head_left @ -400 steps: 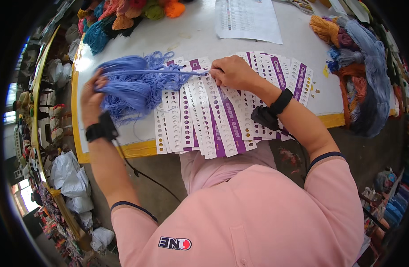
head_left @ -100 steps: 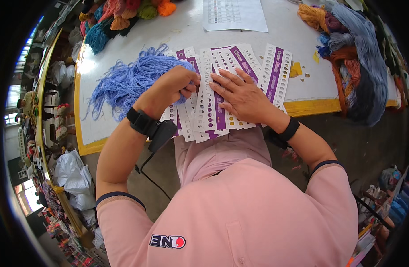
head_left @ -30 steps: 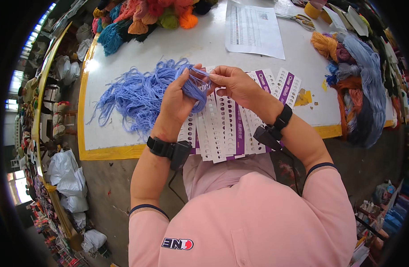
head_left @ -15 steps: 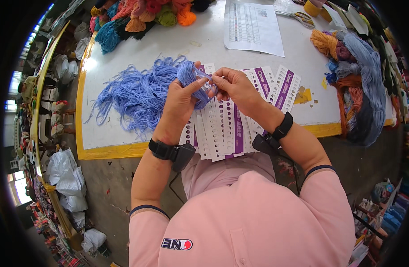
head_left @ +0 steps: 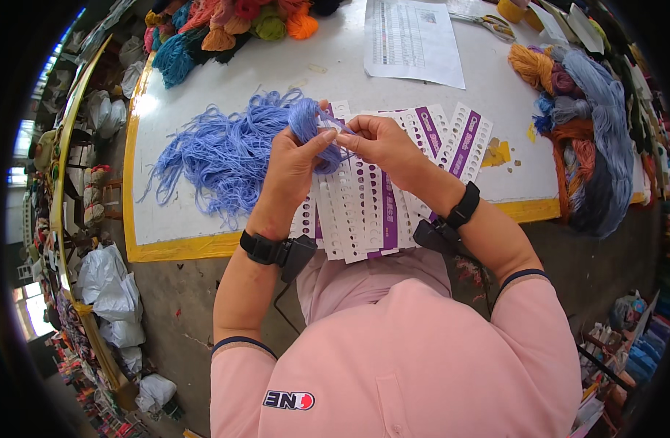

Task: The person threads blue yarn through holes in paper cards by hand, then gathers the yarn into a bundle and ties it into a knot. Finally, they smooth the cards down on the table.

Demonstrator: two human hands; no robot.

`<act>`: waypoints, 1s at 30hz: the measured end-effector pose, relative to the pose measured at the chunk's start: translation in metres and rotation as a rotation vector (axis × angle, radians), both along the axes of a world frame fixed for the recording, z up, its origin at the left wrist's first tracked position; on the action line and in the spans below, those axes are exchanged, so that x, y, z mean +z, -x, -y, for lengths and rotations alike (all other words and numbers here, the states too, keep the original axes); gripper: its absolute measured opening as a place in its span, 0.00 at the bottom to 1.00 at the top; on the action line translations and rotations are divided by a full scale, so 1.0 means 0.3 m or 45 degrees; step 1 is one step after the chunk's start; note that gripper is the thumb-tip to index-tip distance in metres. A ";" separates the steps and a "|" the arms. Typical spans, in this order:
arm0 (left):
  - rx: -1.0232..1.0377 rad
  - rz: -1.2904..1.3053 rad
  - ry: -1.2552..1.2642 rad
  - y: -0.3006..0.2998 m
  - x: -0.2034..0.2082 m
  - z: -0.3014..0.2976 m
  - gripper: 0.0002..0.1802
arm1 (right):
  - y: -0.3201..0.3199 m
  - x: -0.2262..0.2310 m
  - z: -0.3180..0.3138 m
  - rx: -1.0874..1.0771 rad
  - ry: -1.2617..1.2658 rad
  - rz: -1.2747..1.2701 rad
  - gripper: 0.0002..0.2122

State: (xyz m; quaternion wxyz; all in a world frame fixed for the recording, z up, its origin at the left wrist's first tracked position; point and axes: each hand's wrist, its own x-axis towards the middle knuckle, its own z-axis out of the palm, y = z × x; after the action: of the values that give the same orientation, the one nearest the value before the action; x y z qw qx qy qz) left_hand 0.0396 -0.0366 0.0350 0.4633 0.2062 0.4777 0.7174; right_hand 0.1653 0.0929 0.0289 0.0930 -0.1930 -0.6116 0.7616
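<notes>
I see a person's left hand (head_left: 293,162) closed around a gathered loop of blue thread (head_left: 303,120), thumb across it, while just beside it the right hand (head_left: 382,142) pinches blue strands, though I cannot tell whether the fingertips of the two hands touch. A loose, tangled pile of the same blue thread (head_left: 214,160) lies left of the left hand, and white-and-purple cards (head_left: 357,219) punched with holes fan out beneath and between both hands. Beyond the right hand lies a printed sheet (head_left: 411,47), and well to its right hang multicoloured skeins (head_left: 601,139).
</notes>
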 end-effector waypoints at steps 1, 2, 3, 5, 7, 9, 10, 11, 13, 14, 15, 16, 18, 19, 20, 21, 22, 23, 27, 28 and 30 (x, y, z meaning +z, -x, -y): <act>0.001 -0.022 0.009 -0.003 0.004 -0.002 0.28 | -0.001 0.006 -0.001 -0.001 0.002 0.001 0.08; 0.001 -0.021 0.011 -0.006 0.003 -0.003 0.28 | -0.003 0.010 -0.001 0.003 0.024 -0.013 0.08; 0.009 -0.021 0.005 -0.008 0.004 -0.004 0.27 | -0.005 0.012 -0.002 0.007 0.046 -0.029 0.07; 0.018 -0.022 0.000 -0.008 0.003 -0.002 0.25 | -0.006 0.007 -0.009 0.003 0.148 -0.038 0.06; 0.011 -0.074 0.011 -0.006 -0.002 -0.003 0.23 | -0.008 -0.005 -0.018 -0.005 0.247 -0.045 0.06; -0.021 -0.065 0.075 0.009 -0.006 0.005 0.21 | -0.006 -0.017 -0.019 -0.010 0.368 -0.097 0.04; -0.052 -0.056 0.139 0.022 -0.007 0.013 0.20 | -0.006 -0.016 -0.019 -0.008 0.369 -0.097 0.04; -0.050 -0.056 0.140 0.041 -0.009 0.018 0.20 | -0.007 -0.013 -0.019 -0.047 0.511 -0.124 0.04; -0.103 0.494 -0.229 0.086 -0.001 0.023 0.20 | -0.017 -0.008 -0.041 -0.091 0.653 -0.148 0.04; -0.009 0.606 -0.306 0.119 0.021 0.030 0.20 | -0.037 -0.011 -0.082 0.089 0.475 -0.093 0.06; -0.027 0.743 -0.479 0.177 0.040 0.048 0.20 | -0.059 -0.011 -0.110 0.268 0.297 -0.035 0.07; -0.046 0.882 -0.653 0.249 0.056 0.071 0.21 | -0.082 0.018 -0.125 0.287 -0.056 0.135 0.08; 0.156 0.675 -0.668 0.413 0.089 0.136 0.21 | -0.138 0.083 -0.183 0.324 -0.311 0.170 0.09; 0.232 0.632 -0.674 0.500 0.082 0.163 0.19 | -0.171 0.095 -0.216 0.358 -0.564 0.207 0.09; 0.265 0.511 -0.649 0.621 0.074 0.246 0.17 | -0.182 0.104 -0.236 0.368 -0.567 0.194 0.09; 0.356 0.590 -0.602 0.733 0.068 0.327 0.17 | -0.190 0.107 -0.258 0.158 -0.287 -0.043 0.09; 0.415 0.498 -0.542 0.829 0.053 0.401 0.17 | -0.194 0.108 -0.272 -0.059 -0.001 -0.271 0.10; 0.659 0.473 -0.466 0.911 0.048 0.465 0.15 | -0.190 0.129 -0.274 -0.059 0.005 -0.270 0.10; 1.126 0.278 -0.216 1.192 0.000 0.769 0.07 | -0.222 0.272 -0.343 -0.734 0.755 -0.657 0.08; 1.208 0.241 -0.160 1.248 0.029 0.838 0.08 | -0.290 0.242 -0.464 -0.341 0.853 -0.788 0.07; 1.423 -0.037 0.024 1.321 0.006 0.926 0.08 | -0.496 0.213 -0.749 -0.276 0.662 -0.726 0.05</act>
State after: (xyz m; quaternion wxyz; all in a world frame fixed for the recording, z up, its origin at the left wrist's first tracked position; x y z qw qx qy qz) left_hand -0.3566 -0.3143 0.0368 0.0077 -0.0729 0.5271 0.8466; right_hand 0.3140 0.3178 0.0928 0.2870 -0.0543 -0.3243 0.8997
